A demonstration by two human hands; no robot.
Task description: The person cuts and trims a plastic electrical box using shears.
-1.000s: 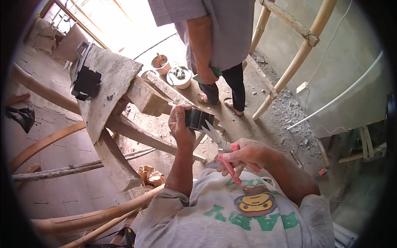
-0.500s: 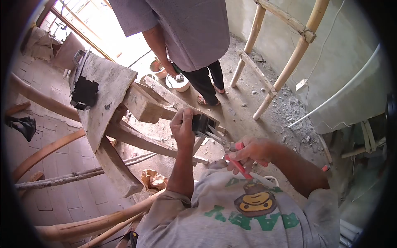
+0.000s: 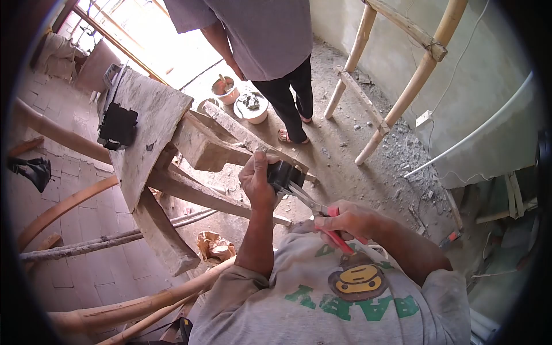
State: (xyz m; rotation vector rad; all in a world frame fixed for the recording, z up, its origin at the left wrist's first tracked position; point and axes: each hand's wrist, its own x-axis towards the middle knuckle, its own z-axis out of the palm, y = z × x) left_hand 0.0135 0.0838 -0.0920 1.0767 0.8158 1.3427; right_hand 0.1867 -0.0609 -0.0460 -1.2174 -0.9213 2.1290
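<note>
Head view: the left hand (image 3: 257,179) pinches the black box (image 3: 286,174) mid-air between its fingers, and the right hand's (image 3: 351,218) fingers wrap the red-handled scissors (image 3: 318,208), tips right at the box. Work looks under way, no cut showing yet, a second black piece (image 3: 118,125) on the tabletop (image 3: 158,103). Beyond, a white bucket (image 3: 251,118) carries lumpy grey stuff; the bucket beside it (image 3: 230,97), contents unclear.

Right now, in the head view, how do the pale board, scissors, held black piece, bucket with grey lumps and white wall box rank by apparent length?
1. Pale board
2. Scissors, partly hidden
3. Held black piece and bucket with grey lumps: too alike to rank
4. White wall box
</note>
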